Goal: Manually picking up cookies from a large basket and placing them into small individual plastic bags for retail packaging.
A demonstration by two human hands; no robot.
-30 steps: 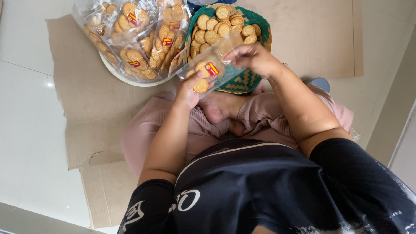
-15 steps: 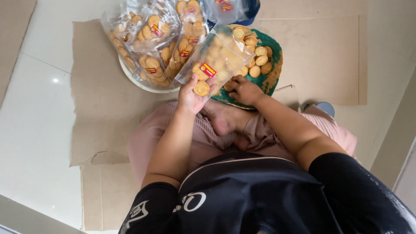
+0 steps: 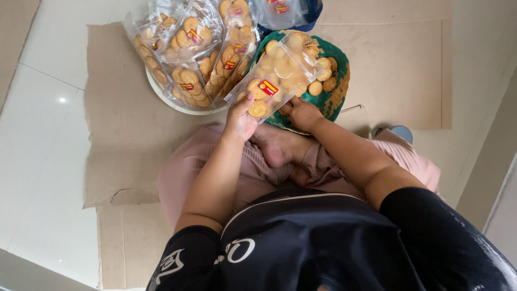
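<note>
Head view: bag held over basket

Left hand pinches the near corner of a clear crinkly bag of round biscuits. Bag's long axis runs up-right, away from that hand. Right hand sits just beside, under the bag at the green basket rim; grip unclear. Beyond: white bowl stacked with filled bags, on cardboard.

A clear plastic bag of biscuits is held tilted above a green woven basket, its lower corner pinched in the left hand. It bulges with round golden biscuits and carries a small red-and-yellow label.
</note>
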